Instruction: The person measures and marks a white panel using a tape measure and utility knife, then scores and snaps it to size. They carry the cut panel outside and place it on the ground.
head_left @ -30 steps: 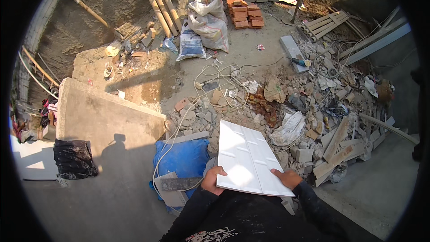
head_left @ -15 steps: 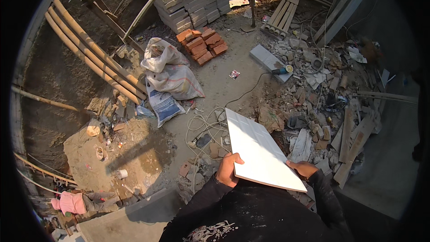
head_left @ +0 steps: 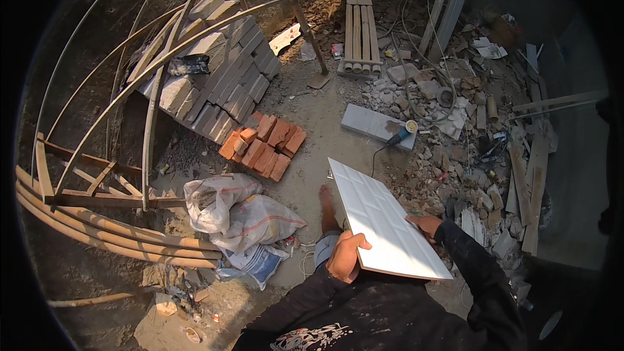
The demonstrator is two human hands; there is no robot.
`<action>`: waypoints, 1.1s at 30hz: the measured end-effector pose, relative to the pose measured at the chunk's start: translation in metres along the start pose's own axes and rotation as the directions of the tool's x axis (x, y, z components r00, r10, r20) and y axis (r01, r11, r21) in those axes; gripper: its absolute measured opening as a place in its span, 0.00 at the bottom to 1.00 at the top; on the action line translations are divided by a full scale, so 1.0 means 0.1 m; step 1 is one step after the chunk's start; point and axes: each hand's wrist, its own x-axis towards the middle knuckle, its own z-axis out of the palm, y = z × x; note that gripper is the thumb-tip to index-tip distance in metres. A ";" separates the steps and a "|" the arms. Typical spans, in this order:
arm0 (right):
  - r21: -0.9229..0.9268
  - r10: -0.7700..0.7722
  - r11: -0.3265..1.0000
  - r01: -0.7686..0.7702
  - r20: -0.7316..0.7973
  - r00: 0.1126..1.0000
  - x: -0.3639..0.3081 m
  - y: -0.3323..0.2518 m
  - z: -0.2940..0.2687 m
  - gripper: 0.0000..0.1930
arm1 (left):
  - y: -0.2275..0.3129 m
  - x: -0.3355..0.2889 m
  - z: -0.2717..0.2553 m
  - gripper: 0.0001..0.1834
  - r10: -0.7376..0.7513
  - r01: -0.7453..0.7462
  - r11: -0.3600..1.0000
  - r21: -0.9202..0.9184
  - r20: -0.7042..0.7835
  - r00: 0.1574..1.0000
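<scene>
A white rectangular tile point(head_left: 383, 221) with a faint brick-like pattern is held tilted in front of my body. My left hand point(head_left: 348, 257) grips its near left edge, thumb over the face and fingers underneath. On the right edge is my right hand point(head_left: 426, 225), closed on the tile, with its fingers partly hidden. Beyond the tile, a blue angle grinder point(head_left: 402, 134) with a pale disc rests on a light grey block point(head_left: 364, 121). Its dark cord runs down behind the tile.
Red bricks point(head_left: 266, 146) are piled before a stack of grey blocks point(head_left: 227, 58). White sacks point(head_left: 257, 218) lie at left near bamboo poles point(head_left: 117, 231). Rubble point(head_left: 448, 156) and planks point(head_left: 536, 188) cover the right side. A bamboo rack point(head_left: 361, 23) lies at the back.
My view has turned and moved forward, bringing the grinder and bricks closer. Both hands still hold the tile. My bare foot and leg now show left of it; the person in pink is out of view.
</scene>
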 end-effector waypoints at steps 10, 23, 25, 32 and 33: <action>0.185 0.107 0.981 -0.056 -0.275 0.955 0.43 -1.23 0.83 0.45 | 2.32 1.63 -0.10 0.30 -0.445 0.388 0.868 0.310 0.139 0.885; 0.394 -0.040 0.905 0.159 -0.292 0.956 1.49 -2.95 0.22 0.37 | 4.10 3.80 0.33 0.45 -0.615 0.530 0.756 0.383 0.139 0.776; 0.458 0.018 0.880 0.124 -0.294 0.955 1.60 -3.38 0.00 0.35 | 4.33 4.02 0.35 0.45 -0.570 0.497 0.787 0.366 0.121 0.813; 0.434 -0.060 0.890 0.139 -0.190 0.980 2.08 -4.21 -0.65 0.39 | 4.94 4.65 0.19 0.18 -0.321 0.318 0.937 0.147 -0.002 0.947; 0.434 -0.133 0.883 0.181 -0.139 0.981 2.15 -4.33 -0.74 0.38 | 5.05 4.73 0.16 0.18 -0.309 0.307 0.943 0.131 -0.006 0.951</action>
